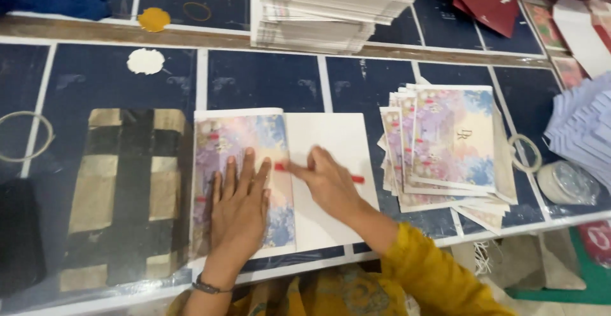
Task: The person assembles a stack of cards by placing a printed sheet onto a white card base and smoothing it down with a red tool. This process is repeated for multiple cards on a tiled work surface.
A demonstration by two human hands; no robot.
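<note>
Head view: card [280,182] pinned flat by open left hand [238,204]; red tool [318,171], probably a creaser, gripped by right hand [328,182]; firm pressure advised.

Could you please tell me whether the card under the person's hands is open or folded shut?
Open: the card lies spread flat, floral panel beside white panel, left hand pressing it.

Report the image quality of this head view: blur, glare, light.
Head view: even, soft light; the right hand and its thin red stick smear with motion blur; the left hand on the pastel floral card stays sharper; pale glare streaks the clear plastic-covered dark blue table.
</note>
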